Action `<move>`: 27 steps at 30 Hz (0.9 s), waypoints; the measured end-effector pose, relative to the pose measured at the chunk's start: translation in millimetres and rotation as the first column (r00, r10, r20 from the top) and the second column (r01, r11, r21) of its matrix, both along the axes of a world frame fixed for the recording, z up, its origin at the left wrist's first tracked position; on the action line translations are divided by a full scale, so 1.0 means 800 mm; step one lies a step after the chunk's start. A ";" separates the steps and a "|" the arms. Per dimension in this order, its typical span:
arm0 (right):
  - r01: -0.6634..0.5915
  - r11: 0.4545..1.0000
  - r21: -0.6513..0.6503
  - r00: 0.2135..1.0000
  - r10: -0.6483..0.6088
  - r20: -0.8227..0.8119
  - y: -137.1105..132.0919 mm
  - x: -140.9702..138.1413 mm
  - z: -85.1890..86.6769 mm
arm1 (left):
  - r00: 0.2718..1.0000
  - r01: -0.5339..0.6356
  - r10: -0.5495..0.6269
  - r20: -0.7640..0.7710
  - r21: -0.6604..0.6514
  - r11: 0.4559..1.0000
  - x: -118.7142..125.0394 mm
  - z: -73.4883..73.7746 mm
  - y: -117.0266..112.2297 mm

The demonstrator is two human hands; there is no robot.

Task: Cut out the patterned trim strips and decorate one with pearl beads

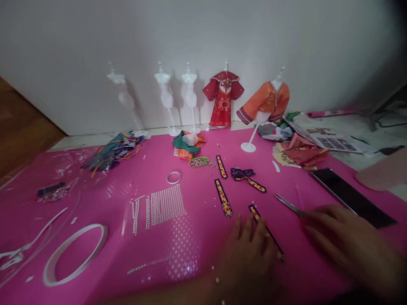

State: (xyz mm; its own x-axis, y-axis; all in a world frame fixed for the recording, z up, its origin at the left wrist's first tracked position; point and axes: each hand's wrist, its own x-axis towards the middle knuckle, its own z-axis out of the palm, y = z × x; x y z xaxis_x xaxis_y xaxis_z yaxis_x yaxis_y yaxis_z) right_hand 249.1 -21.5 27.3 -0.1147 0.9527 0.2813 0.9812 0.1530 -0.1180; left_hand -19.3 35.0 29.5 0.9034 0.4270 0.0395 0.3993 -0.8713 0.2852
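Note:
My left hand [251,250] lies with fingers stretched out over a narrow yellow strip [270,237] of patterned cloth with a dark border, fingertips near or on it. A pair of silver tweezers [290,205] is pinched in my right hand [346,241], points toward the left. Further back lie similar strips: one long strip [223,198], a shorter strip [221,166], and a strip folded with purple cloth [251,180]. To the left, a sheet of small rhinestones [167,205] lies flat. A green oval tray [199,162] holds tiny multicoloured beads.
Doll dress forms stand by the wall, one in a red robe [223,101], another in an orange jacket [265,103]. A black phone [352,197] lies right. White tape roll [74,254], small ring [174,177] and cloth scraps [116,150] lie on the pink mat [121,262].

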 end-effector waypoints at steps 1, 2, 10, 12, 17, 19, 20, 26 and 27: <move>0.025 0.999 -0.023 1.000 -0.024 0.002 0.003 0.004 -0.002 | 1.000 0.003 -0.003 0.002 0.003 1.000 0.000 -0.001 0.000; 0.040 0.998 -0.039 0.999 -0.039 0.002 0.004 0.008 -0.005 | 1.000 0.005 -0.005 0.003 0.006 1.000 0.000 -0.002 0.001; 0.036 0.998 -0.045 0.999 -0.038 -0.025 0.000 0.019 -0.009 | 1.000 -0.007 0.007 0.010 0.018 1.000 0.001 -0.003 0.000; 0.023 1.000 -0.018 0.999 -0.023 -0.024 0.003 0.013 -0.003 | 1.000 -0.002 0.002 0.008 0.021 1.000 0.000 -0.004 0.000; 0.039 0.999 -0.036 0.999 -0.038 0.029 0.010 0.008 -0.001 | 1.000 -0.010 0.010 -0.001 0.019 1.000 -0.001 -0.003 0.000; 0.046 0.997 -0.055 0.998 -0.043 0.051 0.011 0.010 -0.003 | 1.000 -0.014 0.015 -0.021 0.004 1.000 0.000 -0.002 0.000; 0.055 0.997 -0.057 0.997 -0.051 0.064 0.011 0.011 -0.002 | 0.999 -0.018 0.018 -0.029 -0.003 1.000 0.000 -0.001 0.000; 0.094 0.996 -0.012 0.996 -0.094 -0.002 0.004 -0.003 0.035 | 0.999 -0.029 0.029 -0.031 0.017 0.999 0.002 -0.008 0.000; 0.082 0.997 -0.010 0.995 -0.083 -0.061 0.003 -0.010 0.043 | 0.999 -0.028 0.029 -0.027 0.028 0.999 0.001 -0.009 0.000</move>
